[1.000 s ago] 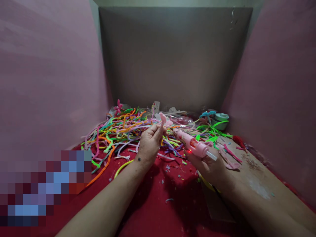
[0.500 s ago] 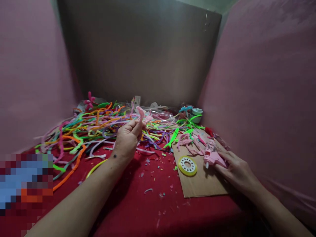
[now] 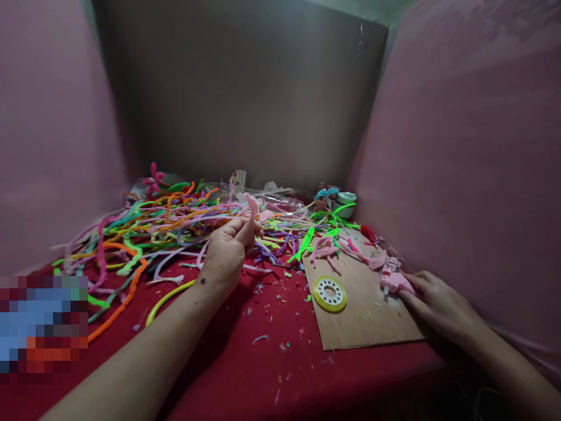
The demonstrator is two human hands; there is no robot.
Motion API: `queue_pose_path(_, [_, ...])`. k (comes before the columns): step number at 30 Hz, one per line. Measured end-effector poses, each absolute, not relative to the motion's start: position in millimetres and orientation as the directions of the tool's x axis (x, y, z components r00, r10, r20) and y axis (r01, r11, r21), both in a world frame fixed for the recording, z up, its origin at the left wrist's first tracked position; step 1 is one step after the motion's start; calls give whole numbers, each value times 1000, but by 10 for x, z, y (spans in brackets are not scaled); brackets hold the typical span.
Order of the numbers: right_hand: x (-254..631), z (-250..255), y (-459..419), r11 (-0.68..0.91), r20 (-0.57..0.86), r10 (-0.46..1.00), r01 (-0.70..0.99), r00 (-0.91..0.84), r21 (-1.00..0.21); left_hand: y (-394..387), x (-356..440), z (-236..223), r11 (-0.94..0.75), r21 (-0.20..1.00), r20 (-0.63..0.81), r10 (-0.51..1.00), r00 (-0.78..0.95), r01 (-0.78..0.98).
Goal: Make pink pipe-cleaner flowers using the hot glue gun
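Note:
My left hand [image 3: 230,248] is raised over the middle of the table. Its thumb and fingers pinch a pale pink pipe cleaner flower piece [image 3: 251,206], whose curled end sticks up above them. On the cardboard's right side lies a small pink hot glue gun [image 3: 397,282], nozzle pointing toward me. My right hand [image 3: 440,301] has thumb and fingers around its back end. Pink pipe cleaner pieces [image 3: 325,248] rest just left of the gun. A yellow tape roll [image 3: 330,293] with a white core lies flat on the cardboard [image 3: 363,330].
A heap of colourful pipe cleaners [image 3: 175,213] spreads across the back and left of the red cloth [image 3: 236,368]. Bright green leaf shapes [image 3: 302,245] touch the cardboard's edge. A small jar [image 3: 345,204] stands at the back right. Pink walls [image 3: 473,146] close in both sides.
My right hand has moved the glue gun rightward across the cardboard, away from the tape roll. My left hand still holds the pink piece in nearly the same place. The view has shifted slightly.

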State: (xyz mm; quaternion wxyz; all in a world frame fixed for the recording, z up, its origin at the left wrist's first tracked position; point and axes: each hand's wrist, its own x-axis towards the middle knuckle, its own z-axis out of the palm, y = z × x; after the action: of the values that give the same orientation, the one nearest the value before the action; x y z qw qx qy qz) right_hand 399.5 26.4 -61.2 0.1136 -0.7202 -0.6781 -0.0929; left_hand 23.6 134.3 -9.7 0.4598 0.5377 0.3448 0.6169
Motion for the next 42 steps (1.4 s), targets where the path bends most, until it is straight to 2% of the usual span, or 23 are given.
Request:
queue_pose_path(3, [3887, -556, 232, -58, 354, 935, 995, 27, 77, 1330, 259, -104, -320, 910, 340, 940, 36, -264])
queue_pose_path(5, [3692, -457, 217, -54, 457, 890, 993, 1, 102, 1312, 280, -96, -298, 903, 330, 942, 56, -308])
queue_pose_path(7, [3449, -336, 238, 47, 529, 847, 998, -62, 42, 1296, 296, -87, -273, 891, 321, 944, 78, -363])
queue_pose_path(9, [3248, -224, 322, 192, 526, 838, 981, -146, -34, 1293, 303, -85, -259, 880, 323, 941, 101, -399])
queue_pose_path(10, [3190, -178, 392, 217, 524, 833, 976, -175, -18, 1296, 302, -87, -256, 877, 325, 940, 108, -407])
queue_pose_path(12, [3176, -111, 573, 148, 438, 881, 984, -177, 100, 1307, 295, -95, -250, 875, 323, 939, 117, -415])
queue_pose_path(14, [3266, -73, 776, 84, 236, 959, 956, -154, 281, 1317, 285, -101, -238, 876, 316, 940, 127, -419])
queue_pose_path(17, [3422, -45, 1021, 73, 161, 978, 945, -130, 320, 1317, 278, -99, -229, 877, 308, 943, 128, -421])
queue_pose_path(22, [3339, 1, 1183, 114, 180, 968, 947, -173, 300, 1309, 275, -83, -227, 890, 295, 948, 118, -397])
queue_pose_path(29, [3036, -42, 1244, 246, 212, 936, 952, -282, 181, 1325, 277, -108, -234, 896, 296, 948, 116, -377])
queue_pose_path(31, [2974, -38, 1214, 219, 312, 921, 972, -234, 83, 1311, 288, -109, -219, 893, 287, 950, 123, -393])
queue_pose_path(32, [2923, -24, 1185, 217, 374, 907, 976, -196, -15, 1298, 296, -105, -206, 890, 281, 950, 133, -406])
queue_pose_path(34, [2758, 20, 1102, 280, 436, 890, 913, -132, -295, 1262, 317, -89, -165, 882, 263, 950, 171, -441])
queue_pose_path(36, [2511, 69, 1001, 338, 355, 925, 721, -135, -605, 1217, 343, -66, -118, 870, 248, 944, 217, -480])
queue_pose_path(38, [2223, 99, 914, 317, 280, 948, 427, -149, -847, 1176, 367, -50, -93, 856, 251, 935, 252, -509])
queue_pose_path(40, [1958, 95, 872, 292, 272, 952, 150, -143, -944, 1149, 386, -51, -83, 847, 261, 925, 277, -525])
queue_pose_path(42, [1762, 65, 883, 254, 264, 956, -89, -129, -963, 1139, 398, -67, -73, 846, 264, 917, 298, -528])
